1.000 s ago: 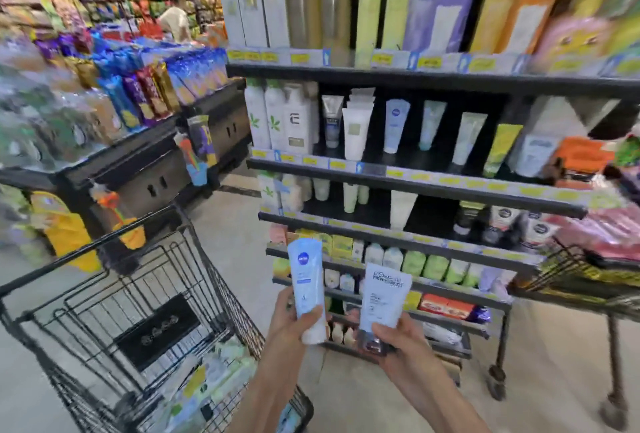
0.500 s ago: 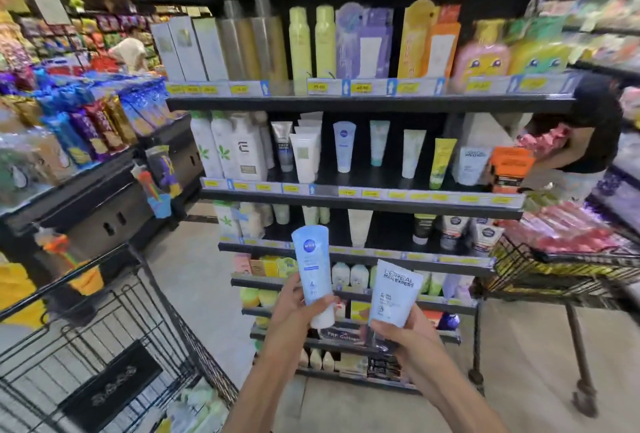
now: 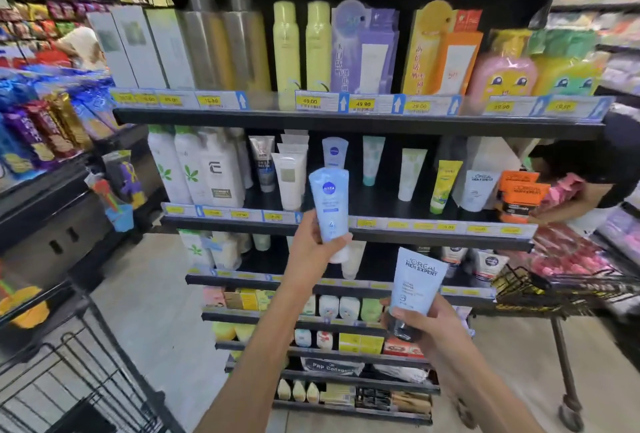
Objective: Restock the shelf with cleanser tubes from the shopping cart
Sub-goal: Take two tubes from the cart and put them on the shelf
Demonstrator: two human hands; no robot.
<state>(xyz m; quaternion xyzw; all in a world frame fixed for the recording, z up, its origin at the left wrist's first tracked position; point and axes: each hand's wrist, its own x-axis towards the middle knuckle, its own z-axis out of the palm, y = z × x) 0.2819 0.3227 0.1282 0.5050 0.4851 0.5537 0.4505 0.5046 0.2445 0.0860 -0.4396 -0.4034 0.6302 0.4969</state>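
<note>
My left hand (image 3: pixel 313 242) grips a pale blue tube (image 3: pixel 329 205) by its lower part, fingers wrapped behind it and thumb across the front just above the white cap, which points down. I hold the tube upright in front of the second shelf (image 3: pixel 346 226), its top level with the tubes standing there. Directly behind it, on that shelf, stands a matching blue tube (image 3: pixel 335 152), with a row of white tubes (image 3: pixel 290 179) just to the left of it.

My right hand (image 3: pixel 420 323) is lower, in front of the shelves further down. It grips a second light blue tube (image 3: pixel 417 282), printed with dark lettering, around its bottom end: the thumb crosses the front above the dark cap, and the fingers curl round the back. This tube leans a little to the right, its flat crimped end uppermost.

On the second shelf, to the right, stand two pale green tubes, a yellow-green tube (image 3: pixel 445 185), a white tube with the same lettering as mine (image 3: pixel 478 188), and orange tubes (image 3: pixel 521 195) at the far end. The shelf above carries boxes, tall metallic bottles and yellow spray cans.

The black wire shopping cart (image 3: pixel 79 373) sits at the lower left, beside my left arm. Another wire cart (image 3: pixel 554 290) stands to the right of the shelving, loaded with pink packets.
</note>
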